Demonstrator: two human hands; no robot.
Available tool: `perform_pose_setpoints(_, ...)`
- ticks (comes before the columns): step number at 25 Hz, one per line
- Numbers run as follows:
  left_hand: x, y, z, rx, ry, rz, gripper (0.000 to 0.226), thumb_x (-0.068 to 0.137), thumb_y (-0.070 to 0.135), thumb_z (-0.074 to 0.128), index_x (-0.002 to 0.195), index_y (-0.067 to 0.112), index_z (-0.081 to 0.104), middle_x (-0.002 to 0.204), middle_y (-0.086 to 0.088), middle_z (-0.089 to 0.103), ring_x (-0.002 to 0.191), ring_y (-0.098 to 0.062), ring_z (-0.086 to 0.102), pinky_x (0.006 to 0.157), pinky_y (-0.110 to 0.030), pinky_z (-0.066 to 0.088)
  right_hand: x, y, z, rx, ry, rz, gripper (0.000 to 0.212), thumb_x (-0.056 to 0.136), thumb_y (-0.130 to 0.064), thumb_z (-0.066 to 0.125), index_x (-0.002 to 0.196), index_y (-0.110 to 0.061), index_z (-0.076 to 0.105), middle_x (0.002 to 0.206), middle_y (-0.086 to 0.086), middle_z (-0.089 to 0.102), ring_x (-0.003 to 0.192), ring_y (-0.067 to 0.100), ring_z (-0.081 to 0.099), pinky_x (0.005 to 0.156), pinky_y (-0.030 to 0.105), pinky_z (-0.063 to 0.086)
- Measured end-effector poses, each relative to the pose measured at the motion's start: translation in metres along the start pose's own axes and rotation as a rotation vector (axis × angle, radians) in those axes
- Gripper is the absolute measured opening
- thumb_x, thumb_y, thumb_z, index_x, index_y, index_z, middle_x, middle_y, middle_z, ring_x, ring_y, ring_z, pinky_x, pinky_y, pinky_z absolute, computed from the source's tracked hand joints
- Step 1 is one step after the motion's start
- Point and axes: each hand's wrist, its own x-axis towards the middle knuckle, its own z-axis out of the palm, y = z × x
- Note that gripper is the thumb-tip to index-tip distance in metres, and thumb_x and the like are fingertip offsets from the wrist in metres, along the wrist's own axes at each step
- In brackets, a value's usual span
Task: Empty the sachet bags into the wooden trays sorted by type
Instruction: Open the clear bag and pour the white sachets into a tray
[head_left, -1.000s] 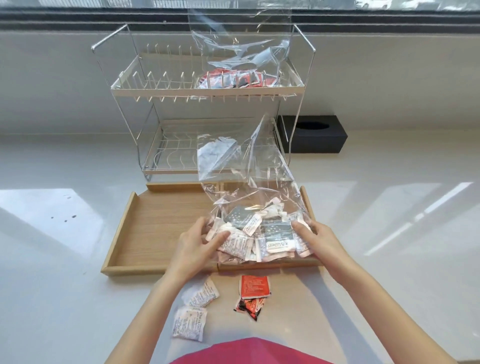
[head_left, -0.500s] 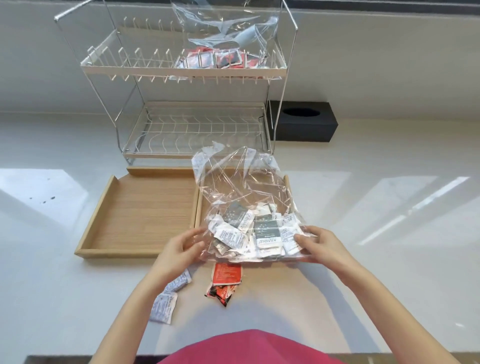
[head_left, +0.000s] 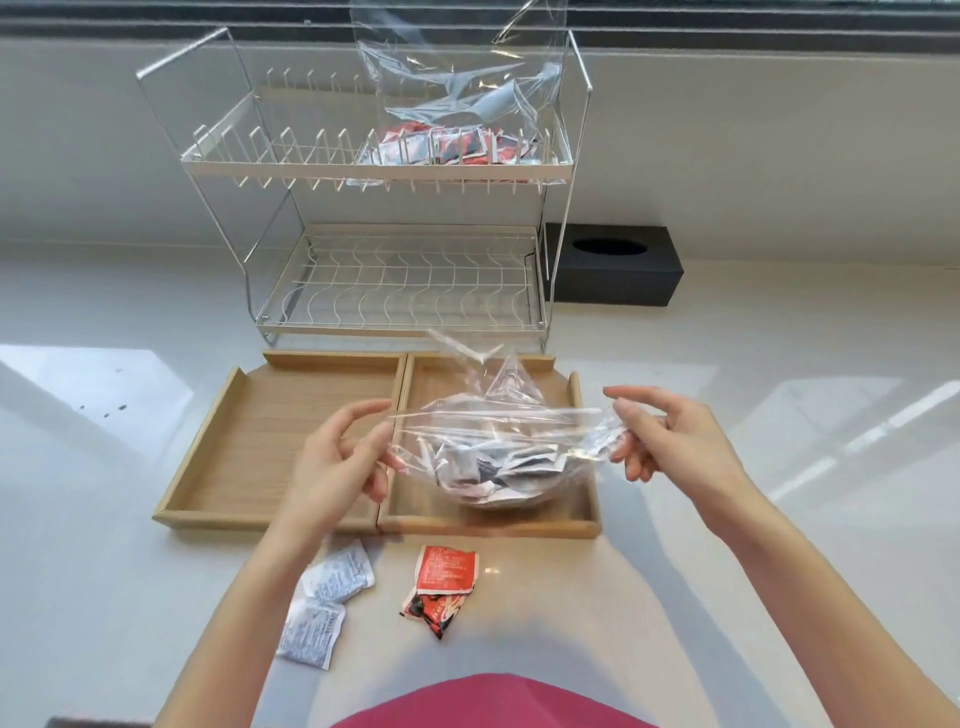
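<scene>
Clear film bag (head_left: 498, 447) of white sachets hangs over the right tray (head_left: 587, 514), pinched at both ends by left hand (head_left: 337, 462) and right hand (head_left: 670, 441). Judged light, limp, slippery; grip its edges.

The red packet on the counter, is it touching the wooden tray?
Apart. The head view shows the red packet lying on the counter nearer the person than the right wooden tray, with a strip of bare counter between them.
</scene>
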Motion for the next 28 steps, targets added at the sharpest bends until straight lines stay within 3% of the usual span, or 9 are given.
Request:
perform_pose_setpoints(5, 0.019, 0.030, -0.008, -0.133, 0.050, 0.062, 0.024, 0.092, 0.010, 0.043, 0.090, 0.020, 0.064, 0.053, 0.009, 0.064, 0.043, 0.000, 0.050, 0.045, -0.014, 0.047, 0.014, -0.041, -0.003, 0.107, 0.032, -0.109, 0.017, 0.091, -0.017, 0.050, 0.084, -0.020, 0.066, 0.049, -0.005, 0.067, 0.042, 0.002, 0.059, 0.043, 0.011, 0.044)
perform_pose_setpoints(11, 0.033, 0.053, -0.018, -0.158, 0.112, 0.118, 0.031, 0.093, 0.008, 0.040, 0.084, 0.023, 0.065, 0.065, 0.002, 0.063, 0.045, 0.000, 0.051, 0.049, -0.013, 0.049, 0.027, -0.070, -0.005, 0.086, 0.001, -0.179, 0.023, 0.093, -0.017, 0.046, 0.084, -0.021, 0.066, 0.055, -0.008, 0.070, 0.051, 0.003, 0.065, 0.047, 0.010, 0.047)
perform_pose_setpoints(18, 0.036, 0.089, -0.028, -0.190, 0.131, 0.279, 0.030, 0.092, 0.011, 0.040, 0.087, 0.023, 0.067, 0.061, 0.008, 0.070, 0.049, -0.002, 0.054, 0.052, -0.014, 0.049, 0.029, -0.106, -0.010, 0.249, 0.098, -0.320, 0.024, 0.093, -0.015, 0.045, 0.082, -0.022, 0.066, 0.054, -0.009, 0.070, 0.050, 0.001, 0.064, 0.045, 0.009, 0.045)
perform_pose_setpoints(28, 0.049, 0.144, -0.048, -0.175, 0.130, 0.457, 0.026, 0.093, 0.010, 0.041, 0.091, 0.021, 0.065, 0.060, 0.014, 0.069, 0.057, -0.002, 0.061, 0.062, -0.013, 0.053, 0.036, -0.163, -0.013, 0.167, 0.108, -0.469, 0.025, 0.093, -0.015, 0.044, 0.084, -0.025, 0.066, 0.055, -0.011, 0.069, 0.054, 0.002, 0.066, 0.048, 0.010, 0.047)
